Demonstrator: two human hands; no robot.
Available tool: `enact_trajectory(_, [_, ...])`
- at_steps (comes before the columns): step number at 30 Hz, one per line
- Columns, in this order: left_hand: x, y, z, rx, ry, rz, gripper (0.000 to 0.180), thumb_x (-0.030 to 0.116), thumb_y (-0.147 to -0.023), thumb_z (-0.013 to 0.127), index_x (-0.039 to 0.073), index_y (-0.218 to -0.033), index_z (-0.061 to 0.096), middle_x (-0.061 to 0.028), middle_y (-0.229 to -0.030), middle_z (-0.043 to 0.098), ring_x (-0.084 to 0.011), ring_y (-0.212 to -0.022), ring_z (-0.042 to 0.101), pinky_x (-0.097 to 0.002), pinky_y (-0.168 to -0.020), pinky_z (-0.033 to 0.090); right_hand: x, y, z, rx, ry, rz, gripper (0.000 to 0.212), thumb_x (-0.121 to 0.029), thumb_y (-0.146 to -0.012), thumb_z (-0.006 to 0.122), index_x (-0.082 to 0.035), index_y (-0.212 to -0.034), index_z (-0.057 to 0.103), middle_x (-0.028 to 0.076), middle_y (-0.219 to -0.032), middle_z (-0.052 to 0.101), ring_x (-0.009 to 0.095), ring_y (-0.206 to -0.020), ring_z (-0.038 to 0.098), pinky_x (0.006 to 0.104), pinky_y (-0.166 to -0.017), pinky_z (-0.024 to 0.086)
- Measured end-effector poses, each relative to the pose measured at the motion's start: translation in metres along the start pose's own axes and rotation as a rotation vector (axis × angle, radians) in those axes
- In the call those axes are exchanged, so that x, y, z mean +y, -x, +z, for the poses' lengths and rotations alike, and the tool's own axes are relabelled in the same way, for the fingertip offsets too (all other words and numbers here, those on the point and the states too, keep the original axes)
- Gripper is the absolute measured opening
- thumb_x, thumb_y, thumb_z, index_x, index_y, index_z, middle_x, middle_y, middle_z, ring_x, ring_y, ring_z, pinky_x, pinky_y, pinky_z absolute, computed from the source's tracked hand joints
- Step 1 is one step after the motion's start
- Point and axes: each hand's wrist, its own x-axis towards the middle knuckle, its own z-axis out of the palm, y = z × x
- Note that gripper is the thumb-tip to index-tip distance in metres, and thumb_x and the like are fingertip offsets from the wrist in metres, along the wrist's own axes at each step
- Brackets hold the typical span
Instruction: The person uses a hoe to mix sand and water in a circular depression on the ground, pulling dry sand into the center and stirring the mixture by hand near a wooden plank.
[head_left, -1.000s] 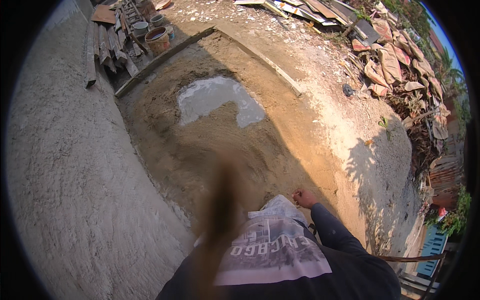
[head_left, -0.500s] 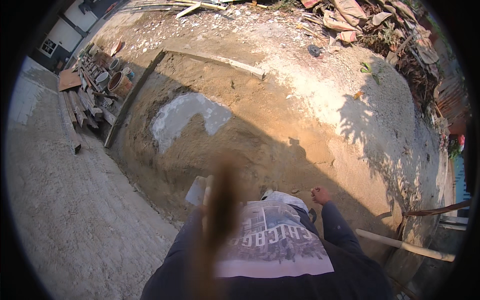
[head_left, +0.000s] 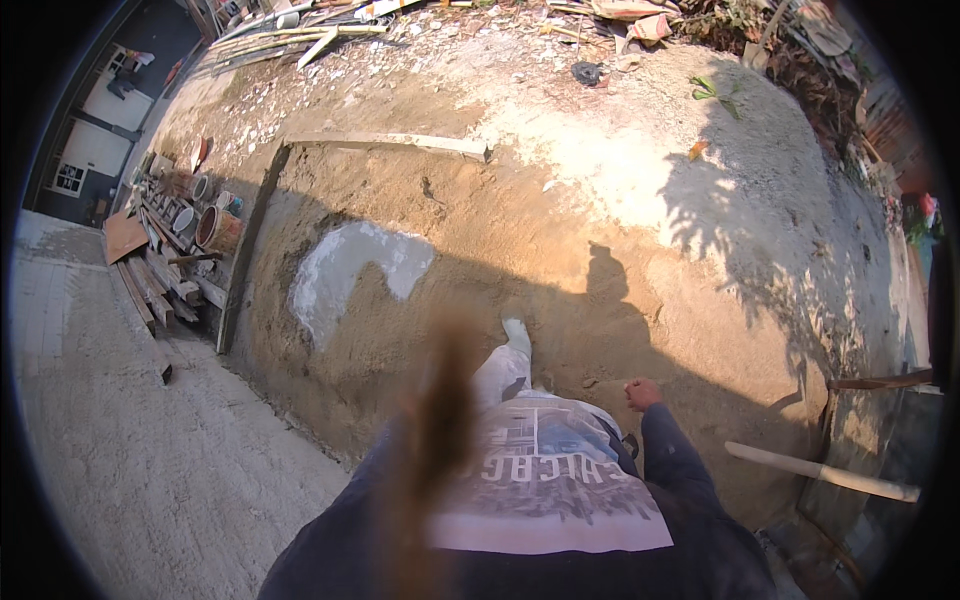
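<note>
My right hand (head_left: 641,394) hangs beside my body over the sand, its fingers curled into a loose fist with nothing showing in it. Of my left arm, only the dark sleeve (head_left: 372,455) shows plainly. A blurred brown strip (head_left: 445,410) close to the camera covers the area of my left hand, so its fingers and anything in them are hidden. One foot in a pale covering (head_left: 516,336) is planted forward on the brown sand (head_left: 480,300). Ahead and to the left lies a curved patch of wet grey mix (head_left: 340,265).
Boards (head_left: 252,240) edge the sand on the left, and a beam (head_left: 390,141) lies along its far side. Buckets (head_left: 215,228) and stacked planks (head_left: 150,285) stand left. A pale pole (head_left: 820,472) lies right. Debris and sacks (head_left: 650,28) are heaped at the back.
One foot has come forward onto the sand. The view has shifted, and the grey mix appears nearer. A pale flat piece beside my left hand has gone out of sight. My right hand remains curled.
</note>
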Motion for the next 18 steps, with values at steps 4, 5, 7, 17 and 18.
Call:
enact_trajectory(4, [0.045,-0.033,-0.006,-0.015,-0.036,-0.053,0.026,0.024,-0.076,0.077,0.002,-0.078,0.063,-0.0101,-0.070,0.061,-0.0224,-0.057,0.059,-0.0360,-0.053,0.047,-0.047,-0.006,-0.017,0.061,-0.156,-0.060,0.020,-0.024,-0.092,0.062,-0.004,-0.092,0.063,0.006,-0.075,0.065,0.015,-0.058,0.063,0.0306,-0.052,0.053])
enact_trajectory(5, [0.057,-0.042,-0.012,-0.012,-0.050,-0.062,0.027,0.024,-0.075,0.077,0.002,-0.079,0.063,-0.0106,-0.071,0.061,-0.0229,-0.059,0.060,-0.0364,-0.055,0.048,-0.068,-0.004,-0.019,0.048,-0.222,-0.057,0.019,-0.023,-0.092,0.062,-0.004,-0.094,0.063,0.006,-0.075,0.065,0.016,-0.058,0.063,0.0304,-0.052,0.053])
enact_trajectory(7, [0.087,-0.064,-0.020,-0.011,-0.089,-0.059,0.028,0.025,-0.075,0.077,0.001,-0.081,0.064,-0.0115,-0.074,0.062,-0.0239,-0.062,0.061,-0.0372,-0.057,0.048,-0.094,-0.004,-0.035,0.040,-0.278,-0.016,0.020,-0.023,-0.092,0.062,-0.004,-0.100,0.062,0.007,-0.078,0.066,0.016,-0.060,0.063,0.0299,-0.052,0.053])
enact_trajectory(17, [0.299,-0.129,-0.048,0.047,-0.517,0.164,0.038,0.031,-0.071,0.077,0.001,-0.091,0.067,-0.0162,-0.087,0.067,-0.0290,-0.077,0.066,-0.0409,-0.070,0.052,-0.234,-0.074,-0.116,0.036,-0.209,-0.043,0.024,-0.024,-0.093,0.062,-0.003,-0.104,0.057,0.010,-0.080,0.064,0.018,-0.059,0.063,0.0292,-0.048,0.050])
enact_trajectory(18, [0.327,-0.129,-0.043,0.043,-0.546,0.180,0.039,0.032,-0.071,0.077,0.001,-0.092,0.067,-0.0167,-0.088,0.068,-0.0295,-0.079,0.067,-0.0413,-0.071,0.052,-0.253,-0.081,-0.118,0.050,-0.146,-0.092,0.024,-0.024,-0.094,0.061,-0.003,-0.103,0.057,0.009,-0.081,0.064,0.017,-0.060,0.063,0.0289,-0.049,0.050])
